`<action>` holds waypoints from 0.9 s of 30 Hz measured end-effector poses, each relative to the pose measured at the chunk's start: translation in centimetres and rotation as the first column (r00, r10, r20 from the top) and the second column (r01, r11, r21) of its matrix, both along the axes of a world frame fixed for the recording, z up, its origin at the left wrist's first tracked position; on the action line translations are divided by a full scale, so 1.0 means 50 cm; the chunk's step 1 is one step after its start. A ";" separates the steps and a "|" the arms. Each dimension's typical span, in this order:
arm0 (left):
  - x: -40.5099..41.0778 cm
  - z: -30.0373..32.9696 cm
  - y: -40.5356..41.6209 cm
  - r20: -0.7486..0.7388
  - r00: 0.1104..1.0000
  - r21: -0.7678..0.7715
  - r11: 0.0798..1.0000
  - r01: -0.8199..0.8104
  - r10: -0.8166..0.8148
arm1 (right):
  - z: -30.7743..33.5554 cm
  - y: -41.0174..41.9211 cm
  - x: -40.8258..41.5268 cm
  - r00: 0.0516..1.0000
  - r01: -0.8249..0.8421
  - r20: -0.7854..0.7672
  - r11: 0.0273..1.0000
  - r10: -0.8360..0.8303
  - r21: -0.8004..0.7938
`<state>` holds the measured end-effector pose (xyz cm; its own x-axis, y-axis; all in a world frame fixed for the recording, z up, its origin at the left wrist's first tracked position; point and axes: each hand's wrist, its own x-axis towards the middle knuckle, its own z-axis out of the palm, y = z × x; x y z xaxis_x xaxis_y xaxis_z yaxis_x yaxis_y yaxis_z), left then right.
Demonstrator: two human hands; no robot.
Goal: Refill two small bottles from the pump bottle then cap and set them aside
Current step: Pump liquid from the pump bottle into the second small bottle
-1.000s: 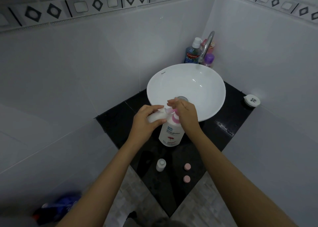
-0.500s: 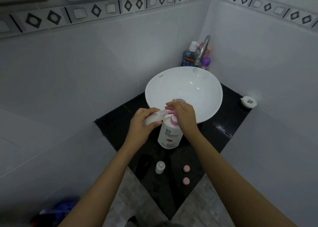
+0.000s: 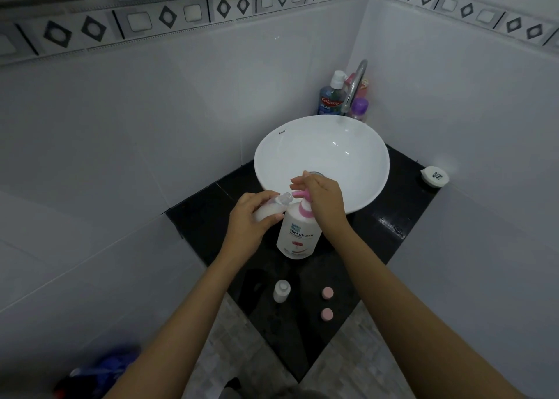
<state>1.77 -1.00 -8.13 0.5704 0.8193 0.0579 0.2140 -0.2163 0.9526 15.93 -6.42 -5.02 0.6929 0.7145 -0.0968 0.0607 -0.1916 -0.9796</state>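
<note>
My left hand [image 3: 251, 220] is wrapped around a small bottle [image 3: 270, 208], tilted so its open neck points right and up, just beside the pink spout [image 3: 298, 193]. My right hand [image 3: 325, 199] rests over the pump head, fingers curved loosely, gripping nothing. The pump bottle [image 3: 298, 235] stands upright on the black counter [image 3: 393, 217] between my hands, in front of the basin [image 3: 348, 144]. I judge the neck must sit under the spout before I press. A second bottle [image 3: 282, 290] and two pink caps [image 3: 327, 292] wait nearer me.
</note>
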 end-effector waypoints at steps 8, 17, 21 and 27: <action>0.004 0.013 0.001 0.005 1.000 0.033 0.999 0.016 -0.017 | 0.000 0.001 0.001 1.000 0.015 -0.019 1.000 -0.015 -0.006; -0.010 0.003 -0.008 0.054 0.998 -0.046 0.999 -0.011 0.013 | 0.011 -0.006 -0.002 0.999 0.043 -0.016 0.999 -0.043 0.012; -0.009 -0.006 -0.017 0.063 0.998 -0.077 0.997 0.006 -0.001 | 0.006 -0.009 0.007 0.998 0.057 0.016 0.998 -0.057 0.008; -0.011 -0.015 -0.033 0.049 0.999 -0.088 0.996 0.015 -0.011 | -0.005 -0.027 0.017 0.997 0.074 0.027 0.997 -0.075 0.027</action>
<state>1.22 -2.65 -8.86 0.5794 0.8149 0.0134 0.1649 -0.1333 0.9773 16.77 -7.77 -5.27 0.7465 0.6628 -0.0590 0.0745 -0.1713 -0.9824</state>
